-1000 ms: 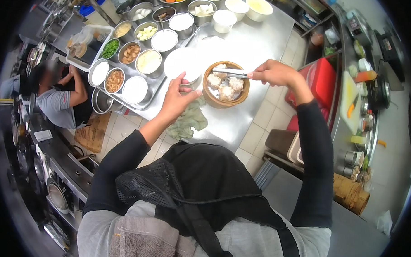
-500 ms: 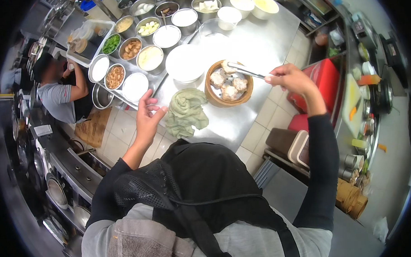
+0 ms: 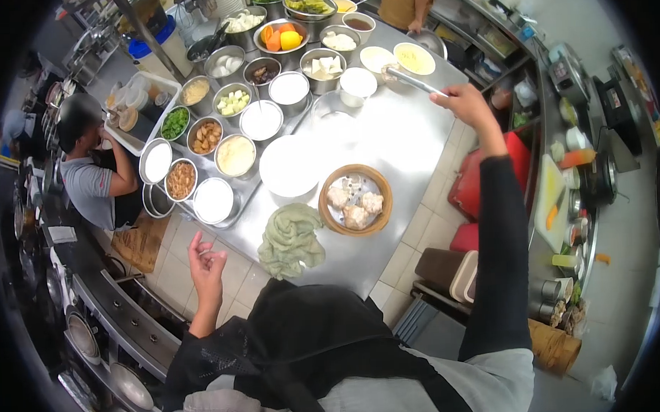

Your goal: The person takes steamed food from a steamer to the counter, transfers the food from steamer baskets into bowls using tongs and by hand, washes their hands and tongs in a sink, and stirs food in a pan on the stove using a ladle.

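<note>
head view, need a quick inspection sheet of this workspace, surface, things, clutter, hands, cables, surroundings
Surface: steel table, bright glare mid-table.
Job's things: bamboo steamer holding three dumplings; tongs with another dumpling at the tips, near white bowls.
Clutter: crumpled green cloth beside the steamer; steel tubs of ingredients crowded together.
Hands: right hand grips the tongs; left hand empty, fingers curled.
Cables: nothing seen.
Surroundings: co-worker at left; another person's hand past the far edge.

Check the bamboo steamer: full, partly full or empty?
Partly full: three dumplings sit in the uncovered bamboo steamer, and bare holed liner shows beside them.
</note>
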### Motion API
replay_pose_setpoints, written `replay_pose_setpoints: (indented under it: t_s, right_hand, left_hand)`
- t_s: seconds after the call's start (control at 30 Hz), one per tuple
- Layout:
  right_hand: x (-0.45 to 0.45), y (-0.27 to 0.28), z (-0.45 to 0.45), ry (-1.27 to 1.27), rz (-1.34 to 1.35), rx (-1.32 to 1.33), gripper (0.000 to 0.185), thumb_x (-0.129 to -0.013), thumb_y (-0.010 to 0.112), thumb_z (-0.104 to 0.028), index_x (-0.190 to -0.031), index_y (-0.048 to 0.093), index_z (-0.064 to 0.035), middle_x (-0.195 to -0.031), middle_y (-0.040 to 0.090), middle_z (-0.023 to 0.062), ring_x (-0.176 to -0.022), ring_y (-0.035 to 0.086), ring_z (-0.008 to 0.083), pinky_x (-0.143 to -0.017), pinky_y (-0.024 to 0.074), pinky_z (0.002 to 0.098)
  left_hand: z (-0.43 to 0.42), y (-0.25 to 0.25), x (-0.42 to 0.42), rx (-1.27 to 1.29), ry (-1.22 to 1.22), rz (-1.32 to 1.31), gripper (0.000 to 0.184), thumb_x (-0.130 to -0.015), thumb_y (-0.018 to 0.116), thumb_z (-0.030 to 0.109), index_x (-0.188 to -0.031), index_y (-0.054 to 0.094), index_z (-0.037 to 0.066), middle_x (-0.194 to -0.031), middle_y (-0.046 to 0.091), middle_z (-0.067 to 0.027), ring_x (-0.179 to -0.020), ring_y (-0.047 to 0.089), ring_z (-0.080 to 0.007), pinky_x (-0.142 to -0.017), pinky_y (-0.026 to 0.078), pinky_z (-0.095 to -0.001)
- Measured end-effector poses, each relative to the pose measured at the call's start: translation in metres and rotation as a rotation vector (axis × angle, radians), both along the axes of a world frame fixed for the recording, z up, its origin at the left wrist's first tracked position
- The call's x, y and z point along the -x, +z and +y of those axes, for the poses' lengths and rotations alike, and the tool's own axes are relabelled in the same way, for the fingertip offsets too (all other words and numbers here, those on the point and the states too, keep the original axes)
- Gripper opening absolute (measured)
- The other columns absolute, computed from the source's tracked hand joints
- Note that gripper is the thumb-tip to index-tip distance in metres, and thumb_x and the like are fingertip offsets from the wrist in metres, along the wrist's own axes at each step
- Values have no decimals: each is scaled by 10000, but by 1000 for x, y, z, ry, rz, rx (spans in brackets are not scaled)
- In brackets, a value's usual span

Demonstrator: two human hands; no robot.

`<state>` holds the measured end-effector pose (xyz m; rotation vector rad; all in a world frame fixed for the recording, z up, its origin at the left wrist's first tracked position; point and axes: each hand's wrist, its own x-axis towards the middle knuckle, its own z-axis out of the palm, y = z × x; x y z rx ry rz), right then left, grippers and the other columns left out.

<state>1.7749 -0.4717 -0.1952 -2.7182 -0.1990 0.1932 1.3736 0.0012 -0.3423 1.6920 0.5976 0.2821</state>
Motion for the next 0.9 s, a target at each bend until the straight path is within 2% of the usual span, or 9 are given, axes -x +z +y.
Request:
replay_pose_setpoints:
  t_s: [0.13, 0.23, 0.33, 0.67, 0.77, 0.9]
  right_hand:
    - [-47, -16, 30, 17, -19, 138, 449, -780, 760, -503, -985, 778, -105, -803, 714, 127, -759, 690, 246, -705, 515, 363]
    - [-51, -20, 61, 58, 14, 359, 425, -793, 738, -503, -1001, 767, -134, -957, 741, 83, -928, 700, 271, -796, 535, 386]
    - [-46, -25, 77, 63, -23, 453, 414, -813, 721, -494, -1035, 761, -147, -1012, 740, 70, -975, 695, 262, -824, 539, 388]
    - [-26, -14, 79, -14, -79, 379, 341, -807, 746, -400, -996, 760, -117, -1008, 742, 86, -969, 705, 270, -793, 557, 405]
    - [-23, -30, 72, 30, -100, 462, 324, -795, 746, -375, -988, 754, -115, -1010, 741, 100, -955, 710, 285, -775, 563, 406]
    - [-21, -40, 63, 58, -200, 539, 364, -803, 751, -405, -1043, 751, -131, -1001, 730, 118, -968, 692, 299, -785, 544, 424]
  left_hand:
    - [12, -9, 14, 0, 127, 19, 690, -847, 720, 51, -1461, 404, 65, -1138, 473, -41, -864, 521, -94, -778, 423, -233]
    - [15, -16, 20, 3, 150, 29, 673, -857, 711, 51, -1456, 405, 60, -1132, 471, -39, -864, 508, -92, -770, 432, -230]
    - [14, -21, 19, 2, 144, 51, 661, -861, 702, 41, -1452, 405, 56, -1132, 470, -38, -863, 503, -91, -762, 435, -221]
    - [11, -13, -20, -87, 17, -37, 634, -863, 668, 12, -1443, 415, 49, -1135, 481, -34, -868, 516, -80, -732, 405, -207]
    - [17, -18, -13, -120, -13, -40, 634, -865, 662, 13, -1447, 416, 55, -1153, 487, -37, -873, 515, -81, -751, 405, -216]
    - [12, -28, -6, -110, -13, -24, 635, -878, 668, 34, -1458, 413, 69, -1191, 494, -44, -879, 506, -78, -785, 408, -216]
